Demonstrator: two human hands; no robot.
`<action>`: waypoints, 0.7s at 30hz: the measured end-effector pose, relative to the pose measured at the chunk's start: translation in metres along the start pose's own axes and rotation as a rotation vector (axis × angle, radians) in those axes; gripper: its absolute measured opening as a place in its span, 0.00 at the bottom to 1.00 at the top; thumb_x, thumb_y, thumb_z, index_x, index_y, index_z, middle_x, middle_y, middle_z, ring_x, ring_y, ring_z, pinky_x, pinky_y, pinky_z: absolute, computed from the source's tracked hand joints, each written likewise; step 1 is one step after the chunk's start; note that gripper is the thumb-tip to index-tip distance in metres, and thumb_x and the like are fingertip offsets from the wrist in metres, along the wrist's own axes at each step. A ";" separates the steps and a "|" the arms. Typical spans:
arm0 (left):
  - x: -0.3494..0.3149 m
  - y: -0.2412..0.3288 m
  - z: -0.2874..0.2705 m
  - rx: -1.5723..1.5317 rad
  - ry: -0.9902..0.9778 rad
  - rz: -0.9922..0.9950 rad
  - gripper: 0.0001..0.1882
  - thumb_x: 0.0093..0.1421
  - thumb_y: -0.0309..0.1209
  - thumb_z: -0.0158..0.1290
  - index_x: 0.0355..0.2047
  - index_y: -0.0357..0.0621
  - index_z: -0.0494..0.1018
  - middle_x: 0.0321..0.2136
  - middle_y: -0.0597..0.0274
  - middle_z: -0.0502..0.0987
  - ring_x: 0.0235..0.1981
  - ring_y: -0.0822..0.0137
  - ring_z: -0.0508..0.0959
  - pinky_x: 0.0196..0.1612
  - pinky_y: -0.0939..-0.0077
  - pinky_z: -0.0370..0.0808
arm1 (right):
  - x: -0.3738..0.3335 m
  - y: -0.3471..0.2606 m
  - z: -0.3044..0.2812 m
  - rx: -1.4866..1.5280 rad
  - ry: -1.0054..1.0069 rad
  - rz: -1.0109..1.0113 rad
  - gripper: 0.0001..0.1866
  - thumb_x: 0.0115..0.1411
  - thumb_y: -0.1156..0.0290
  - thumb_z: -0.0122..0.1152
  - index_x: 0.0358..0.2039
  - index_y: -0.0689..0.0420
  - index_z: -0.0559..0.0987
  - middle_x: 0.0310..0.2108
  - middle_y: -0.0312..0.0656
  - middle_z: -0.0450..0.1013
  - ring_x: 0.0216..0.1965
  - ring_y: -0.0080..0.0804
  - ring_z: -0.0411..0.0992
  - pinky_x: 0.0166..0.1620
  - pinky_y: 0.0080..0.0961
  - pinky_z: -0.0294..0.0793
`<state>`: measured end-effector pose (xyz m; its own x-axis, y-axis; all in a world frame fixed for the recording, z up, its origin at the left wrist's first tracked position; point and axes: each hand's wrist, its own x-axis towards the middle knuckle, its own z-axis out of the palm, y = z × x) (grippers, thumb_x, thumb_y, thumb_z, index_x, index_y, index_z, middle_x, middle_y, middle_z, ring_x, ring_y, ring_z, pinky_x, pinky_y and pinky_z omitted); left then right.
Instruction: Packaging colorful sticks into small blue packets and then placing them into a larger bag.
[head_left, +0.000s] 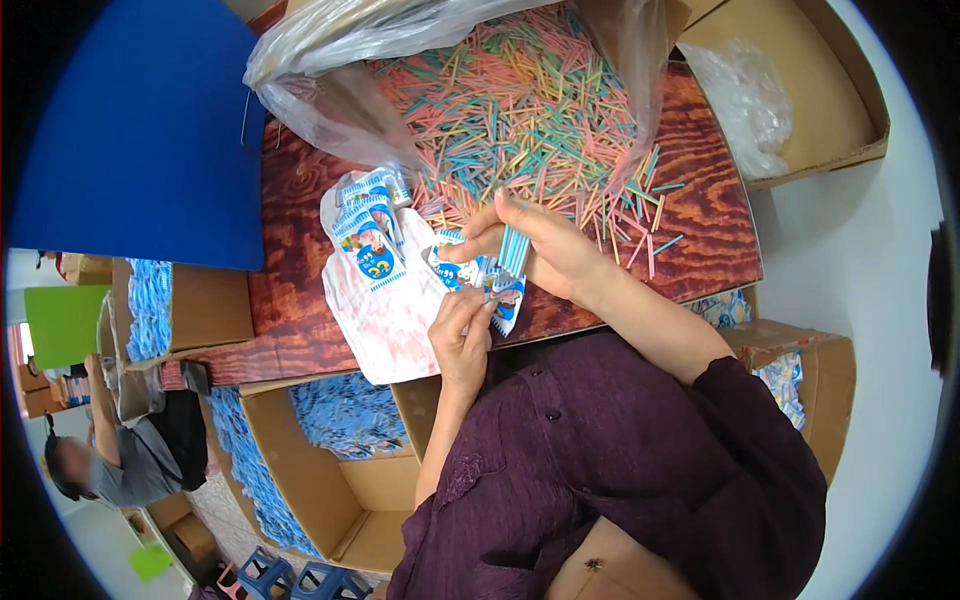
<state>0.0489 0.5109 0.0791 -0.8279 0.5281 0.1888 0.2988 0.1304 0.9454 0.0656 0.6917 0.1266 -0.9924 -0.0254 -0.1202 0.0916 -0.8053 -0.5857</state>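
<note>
My right hand (552, 252) grips a small bundle of pale blue sticks (514, 248), held upright over the table. Just below it, my left hand (461, 335) pinches a small blue-and-white printed packet (506, 296) by its edge, close to the lower ends of the sticks. Both hands hover above a white sheet (385, 318) lying on the dark wooden table (705, 215). A loose stack of the same printed packets (368, 228) lies on the sheet to the left of my hands. A big heap of pastel coloured sticks (520, 105) spreads beyond my right hand.
A clear plastic bag (330, 70) surrounds the stick heap. A blue board (140, 130) stands at the left. Open cardboard boxes (340, 470) with blue packets sit below the table edge, another box (830, 90) at the upper right. A second person (120, 460) sits at the lower left.
</note>
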 end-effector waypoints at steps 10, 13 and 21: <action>-0.001 0.002 0.002 -0.106 -0.106 -0.018 0.04 0.55 0.18 0.56 0.31 0.29 0.75 0.31 0.53 0.77 0.34 0.63 0.76 0.40 0.75 0.71 | -0.004 -0.004 -0.004 0.013 -0.187 -0.002 0.28 0.68 0.50 0.39 0.44 0.66 0.73 0.37 0.57 0.77 0.53 0.56 0.69 0.59 0.47 0.64; -0.002 0.002 0.001 -0.105 -0.099 -0.059 0.04 0.55 0.18 0.55 0.32 0.30 0.76 0.31 0.54 0.77 0.34 0.64 0.75 0.40 0.76 0.70 | -0.005 -0.005 -0.007 -0.006 -0.201 0.010 0.28 0.68 0.50 0.38 0.44 0.66 0.73 0.38 0.57 0.77 0.54 0.56 0.68 0.60 0.47 0.63; -0.004 0.004 0.002 -0.162 -0.114 -0.127 0.04 0.56 0.19 0.54 0.32 0.28 0.75 0.31 0.55 0.76 0.34 0.67 0.75 0.40 0.78 0.70 | -0.001 -0.009 -0.007 -0.037 -0.108 -0.038 0.28 0.68 0.50 0.37 0.45 0.65 0.73 0.39 0.58 0.76 0.56 0.58 0.66 0.60 0.47 0.62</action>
<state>0.0540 0.5109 0.0812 -0.7921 0.6088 0.0429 0.1077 0.0704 0.9917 0.0660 0.7030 0.1264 -0.9981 -0.0602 -0.0114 0.0544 -0.7848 -0.6174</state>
